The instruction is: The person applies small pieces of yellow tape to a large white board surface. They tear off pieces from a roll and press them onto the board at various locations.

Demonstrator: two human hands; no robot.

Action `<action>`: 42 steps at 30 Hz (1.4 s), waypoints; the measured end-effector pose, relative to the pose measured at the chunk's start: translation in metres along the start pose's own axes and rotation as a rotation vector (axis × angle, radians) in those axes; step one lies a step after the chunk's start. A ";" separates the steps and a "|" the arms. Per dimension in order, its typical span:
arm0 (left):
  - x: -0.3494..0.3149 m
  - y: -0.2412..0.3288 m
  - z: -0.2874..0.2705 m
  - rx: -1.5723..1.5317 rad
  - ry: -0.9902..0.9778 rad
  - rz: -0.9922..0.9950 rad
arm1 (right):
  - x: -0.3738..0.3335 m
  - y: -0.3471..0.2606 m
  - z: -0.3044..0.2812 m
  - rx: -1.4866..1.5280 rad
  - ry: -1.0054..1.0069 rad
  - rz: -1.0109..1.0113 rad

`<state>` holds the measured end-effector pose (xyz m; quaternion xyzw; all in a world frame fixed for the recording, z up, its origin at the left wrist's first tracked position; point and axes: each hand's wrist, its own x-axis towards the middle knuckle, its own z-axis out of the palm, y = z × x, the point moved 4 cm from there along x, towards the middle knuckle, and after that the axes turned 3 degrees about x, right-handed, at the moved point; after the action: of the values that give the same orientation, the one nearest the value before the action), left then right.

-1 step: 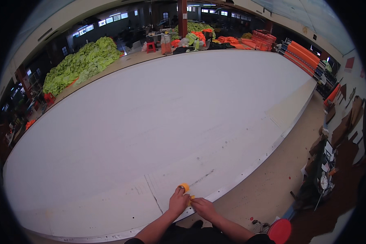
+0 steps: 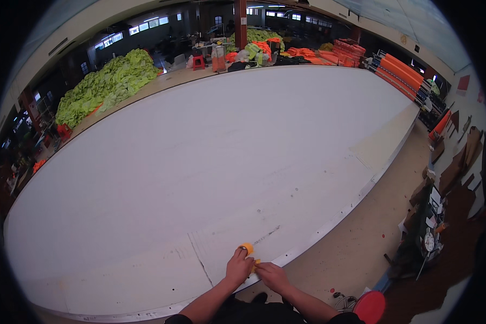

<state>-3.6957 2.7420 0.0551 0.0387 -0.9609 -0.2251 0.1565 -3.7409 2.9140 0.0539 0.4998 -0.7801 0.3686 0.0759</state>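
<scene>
Orange-yellow tape in a small tape roll (image 2: 247,248) sits at the fingertips of the left hand (image 2: 240,265), near the close edge of a huge white bench (image 2: 200,162). The fingers of that hand are curled against the roll's near side, gripping it; the thumb is too small to make out clearly. Just beside it, the right hand (image 2: 274,276) has its fingertips drawn together, pinching a small yellow strip (image 2: 257,263) that shows between the two hands. Whether the strip joins the roll cannot be told, since the left fingers cover the space between. Both forearms come in from the lower edge, ending in dark sleeves.

Beneath the right hand runs the bench's pale metal edging (image 2: 308,242), dotted with dark holes. Left of the hands, a thin dark line (image 2: 201,262) crosses the white surface, and a dark smudge (image 2: 267,235) trails away beyond the roll.

Lime-green fabric lies in a large heap (image 2: 110,86) past the far left edge, with a red stool (image 2: 198,62) near the reddish column (image 2: 240,27). At the far right end, a bright orange fabric roll (image 2: 399,73) rests on a machine frame. Low on the right, a round red seat (image 2: 370,308) stands over the tan floor (image 2: 335,259), well apart from the bench's contents.
</scene>
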 end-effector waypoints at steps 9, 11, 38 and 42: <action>0.137 0.107 0.100 -0.191 -0.065 0.140 | -0.032 0.124 -0.125 -0.077 0.085 0.161; 0.164 0.114 0.117 -0.206 -0.080 0.135 | -0.027 0.149 -0.139 -0.072 0.085 0.174; 0.460 0.194 0.253 -0.135 0.075 -0.245 | 0.143 0.523 -0.287 0.266 -0.188 -0.156; 0.495 0.229 0.264 -0.107 0.121 -0.260 | 0.156 0.570 -0.309 0.293 -0.206 -0.222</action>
<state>-4.2496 2.9865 0.0726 0.1679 -0.9233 -0.2914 0.1854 -4.3705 3.1324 0.0669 0.6234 -0.6620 0.4145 -0.0375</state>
